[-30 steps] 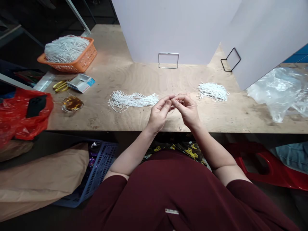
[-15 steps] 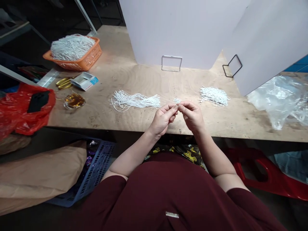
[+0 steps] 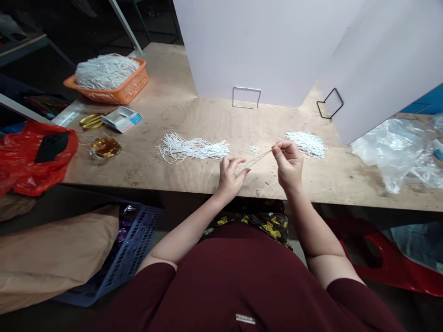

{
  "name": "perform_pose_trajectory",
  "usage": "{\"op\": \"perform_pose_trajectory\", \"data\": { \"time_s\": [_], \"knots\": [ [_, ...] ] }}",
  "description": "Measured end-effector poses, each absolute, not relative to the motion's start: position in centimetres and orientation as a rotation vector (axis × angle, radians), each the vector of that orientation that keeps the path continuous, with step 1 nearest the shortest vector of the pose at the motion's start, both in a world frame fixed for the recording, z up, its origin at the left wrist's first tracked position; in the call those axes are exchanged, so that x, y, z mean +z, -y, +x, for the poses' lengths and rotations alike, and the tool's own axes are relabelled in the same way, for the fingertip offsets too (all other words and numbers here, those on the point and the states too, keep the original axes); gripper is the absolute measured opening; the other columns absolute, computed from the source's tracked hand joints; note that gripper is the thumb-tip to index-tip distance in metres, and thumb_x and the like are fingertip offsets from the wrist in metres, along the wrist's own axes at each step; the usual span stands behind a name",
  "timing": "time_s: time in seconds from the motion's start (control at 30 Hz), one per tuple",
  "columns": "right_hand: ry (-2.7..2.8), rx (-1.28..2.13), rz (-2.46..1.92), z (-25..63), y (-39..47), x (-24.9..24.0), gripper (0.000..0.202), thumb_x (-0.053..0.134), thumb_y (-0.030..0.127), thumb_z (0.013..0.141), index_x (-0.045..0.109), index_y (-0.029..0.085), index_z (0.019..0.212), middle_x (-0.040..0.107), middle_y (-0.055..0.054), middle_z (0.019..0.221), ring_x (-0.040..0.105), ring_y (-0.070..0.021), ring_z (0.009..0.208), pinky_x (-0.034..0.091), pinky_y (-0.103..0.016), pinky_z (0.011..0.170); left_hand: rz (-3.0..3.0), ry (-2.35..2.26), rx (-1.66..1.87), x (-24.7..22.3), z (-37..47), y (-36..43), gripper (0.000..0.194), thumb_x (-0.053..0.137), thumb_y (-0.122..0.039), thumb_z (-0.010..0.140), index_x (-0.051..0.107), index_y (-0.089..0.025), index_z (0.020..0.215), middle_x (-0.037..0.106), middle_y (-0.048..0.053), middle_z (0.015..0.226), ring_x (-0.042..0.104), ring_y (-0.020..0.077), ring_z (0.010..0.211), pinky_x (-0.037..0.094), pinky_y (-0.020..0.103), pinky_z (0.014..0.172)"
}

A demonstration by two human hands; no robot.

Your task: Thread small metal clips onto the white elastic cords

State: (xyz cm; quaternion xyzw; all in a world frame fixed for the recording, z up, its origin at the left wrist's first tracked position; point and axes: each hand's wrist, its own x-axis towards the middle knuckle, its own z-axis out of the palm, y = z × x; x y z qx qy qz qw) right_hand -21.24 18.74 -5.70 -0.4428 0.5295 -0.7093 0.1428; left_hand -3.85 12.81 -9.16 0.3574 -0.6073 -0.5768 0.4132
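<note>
My right hand (image 3: pixel 290 162) pinches one end of a thin cord (image 3: pixel 259 158), which slants down toward my left hand as a narrow doubled strand. My left hand (image 3: pixel 232 176) has its thumb and fingers apart beside the cord's lower end; whether they touch it is hard to tell. Just beyond the hands lies a small heap of tiny white pieces (image 3: pixel 253 149). A long bundle of white cords (image 3: pixel 194 147) rests left of them, its strands loose at the left end. Behind my right hand sits a shorter pile of white cords (image 3: pixel 308 142).
An orange basket (image 3: pixel 129 87) heaped with white cords stands at the back left, near gold-handled scissors (image 3: pixel 92 121), a small open box (image 3: pixel 122 119) and an amber glass object (image 3: pixel 105 146). White panels (image 3: pixel 270 46) rise behind the table. Clear plastic bags (image 3: pixel 398 152) lie right.
My hands, together before, have moved apart. The right has gone right and slightly up with the cord, which now shows between them; the left hand's fingers have spread.
</note>
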Motion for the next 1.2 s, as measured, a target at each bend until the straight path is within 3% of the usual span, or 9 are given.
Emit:
{"op": "perform_pose_trajectory", "data": {
  "time_s": [0.13, 0.23, 0.37, 0.5, 0.57, 0.7, 0.83, 1.03, 1.2],
  "knots": [
    [-1.582, -1.972, -1.420, -18.9, -20.1, -7.5, 0.014, 0.072, 0.039, 0.089, 0.067, 0.026, 0.087, 0.059, -0.002, 0.088, 0.056, -0.0202, 0.093, 0.046, -0.039, 0.092, 0.701, 1.244, -2.210, -6.4, -4.6, -13.9, 0.031, 0.079, -0.043, 0.082, 0.075, -0.013, 0.084, 0.061, 0.005, 0.082, 0.053, 0.0098, 0.069, 0.039, 0.022, 0.059],
    [-1.621, -1.975, -1.424, -17.9, -21.1, -9.1, 0.010, 0.071, 0.036, 0.089, 0.068, 0.026, 0.089, 0.057, -0.002, 0.089, 0.056, -0.0208, 0.095, 0.046, -0.041, 0.094, 0.646, 0.889, -2.523, -5.6, -5.1, -13.7, 0.027, 0.088, -0.029, 0.072, 0.072, -0.011, 0.084, 0.059, 0.002, 0.079, 0.050, 0.0049, 0.061, 0.033, 0.018, 0.051],
    [-1.642, -1.900, -1.496, -18.2, -21.9, -10.0, 0.009, 0.067, 0.036, 0.092, 0.066, 0.026, 0.093, 0.059, -0.005, 0.102, 0.057, -0.0224, 0.107, 0.045, -0.045, 0.104, 0.745, 0.976, -2.452, -5.9, -5.2, -13.0, 0.024, 0.087, -0.023, 0.067, 0.070, -0.011, 0.080, 0.056, -0.001, 0.071, 0.047, 0.0043, 0.056, 0.028, 0.018, 0.048],
    [-1.577, -1.645, -1.757, -19.1, -21.8, -8.6, 0.012, 0.060, 0.038, 0.096, 0.062, 0.026, 0.095, 0.054, -0.009, 0.142, 0.046, -0.0277, 0.139, 0.035, -0.055, 0.119, 0.810, 1.560, -2.036, -4.5, -4.5, -12.3, 0.014, 0.077, -0.023, 0.071, 0.067, -0.014, 0.067, 0.049, -0.004, 0.057, 0.039, 0.0060, 0.051, 0.022, 0.022, 0.048],
    [-1.464, -1.543, -1.858, -19.2, -21.4, -7.7, 0.011, 0.056, 0.037, 0.098, 0.060, 0.027, 0.096, 0.053, -0.008, 0.147, 0.044, -0.0280, 0.143, 0.033, -0.057, 0.120, 0.712, 1.827, -1.827, -3.3, -4.0, -11.9, 0.010, 0.071, -0.018, 0.071, 0.066, -0.015, 0.063, 0.051, -0.003, 0.057, 0.041, 0.0074, 0.054, 0.026, 0.023, 0.051],
    [-1.359, -1.688, -1.884, -17.7, -20.3, -7.0, 0.009, 0.052, 0.034, 0.099, 0.056, 0.027, 0.096, 0.063, -0.009, 0.120, 0.059, -0.0253, 0.118, 0.048, -0.050, 0.103, 0.666, 2.033, -1.457, -1.9, -3.1, -11.9, 0.015, 0.066, -0.016, 0.073, 0.060, -0.016, 0.059, 0.050, -0.003, 0.057, 0.040, 0.0088, 0.056, 0.028, 0.025, 0.054],
    [-1.449, -1.938, -1.640, -15.0, -19.7, -7.7, 0.015, 0.053, 0.040, 0.099, 0.054, 0.027, 0.093, 0.058, -0.004, 0.092, 0.059, -0.0208, 0.090, 0.051, -0.040, 0.084, 0.709, 1.943, -1.099, -2.2, -2.5, -13.2, 0.015, 0.065, -0.013, 0.075, 0.059, -0.018, 0.062, 0.043, -0.004, 0.055, 0.037, 0.0093, 0.053, 0.028, 0.026, 0.055],
    [-1.269, -1.910, -1.048, -13.5, -19.5, -6.6, 0.036, 0.070, 0.057, 0.087, 0.052, 0.026, 0.089, 0.053, 0.003, 0.076, 0.043, -0.0098, 0.056, 0.039, -0.028, 0.053, 0.638, 1.851, -0.847, -4.1, -2.0, -13.9, 0.007, 0.072, -0.018, 0.077, 0.072, -0.023, 0.073, 0.059, 0.001, 0.065, 0.046, 0.0134, 0.060, 0.040, 0.030, 0.066],
    [-0.928, -1.542, -0.798, -16.1, -19.2, -4.4, 0.053, 0.091, 0.047, 0.066, 0.052, 0.024, 0.092, 0.051, 0.011, 0.063, 0.028, -0.0026, 0.043, 0.022, -0.021, 0.042, 0.482, 1.892, -0.956, -4.1, -1.2, -11.9, 0.008, 0.075, -0.024, 0.081, 0.080, -0.025, 0.087, 0.069, 0.004, 0.076, 0.056, 0.0155, 0.066, 0.047, 0.032, 0.074]
  ]
}}
